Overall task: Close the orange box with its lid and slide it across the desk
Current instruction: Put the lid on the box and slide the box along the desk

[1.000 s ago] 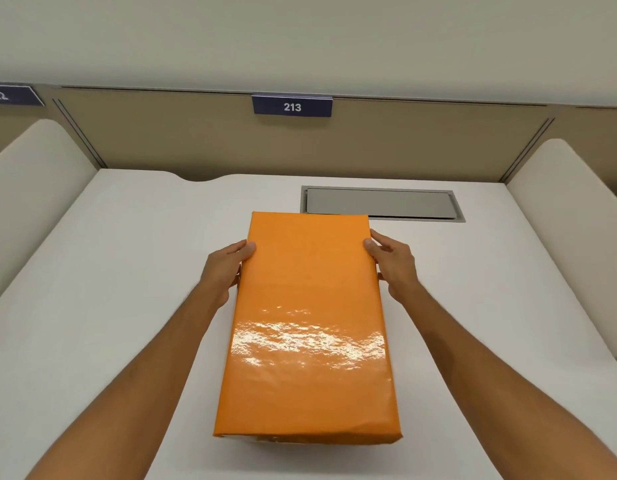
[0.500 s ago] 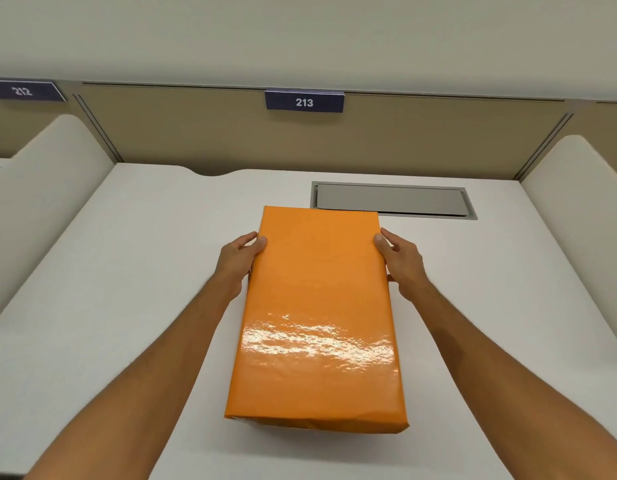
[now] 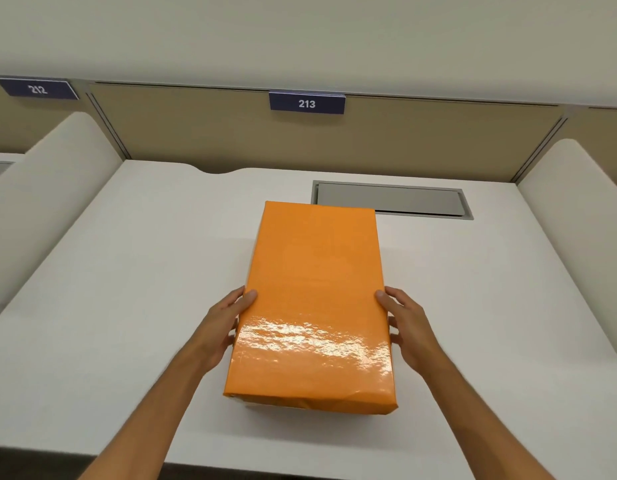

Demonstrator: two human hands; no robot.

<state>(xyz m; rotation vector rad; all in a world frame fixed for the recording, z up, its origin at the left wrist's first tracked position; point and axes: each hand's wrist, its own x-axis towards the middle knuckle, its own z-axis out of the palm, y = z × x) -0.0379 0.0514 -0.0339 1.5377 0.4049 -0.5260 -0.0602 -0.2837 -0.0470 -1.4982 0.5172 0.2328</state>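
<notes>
The orange box (image 3: pixel 314 299) lies on the white desk (image 3: pixel 127 278) with its glossy orange lid on top, long side running away from me. Its far end reaches the edge of the grey cable hatch (image 3: pixel 390 200). My left hand (image 3: pixel 224 327) presses against the box's left side near the middle, thumb on the lid edge. My right hand (image 3: pixel 407 330) holds the right side the same way. The box's lower part is mostly hidden under the lid; a sliver shows at the near end.
White curved dividers stand at the left (image 3: pixel 47 202) and the right (image 3: pixel 577 216) of the desk. A tan back panel carries a sign reading 213 (image 3: pixel 306 103). The desk's front edge runs just below the box.
The box sits farther from me than before, its far end now at the hatch. Both hands have shifted from the far part of its sides to nearer the middle.
</notes>
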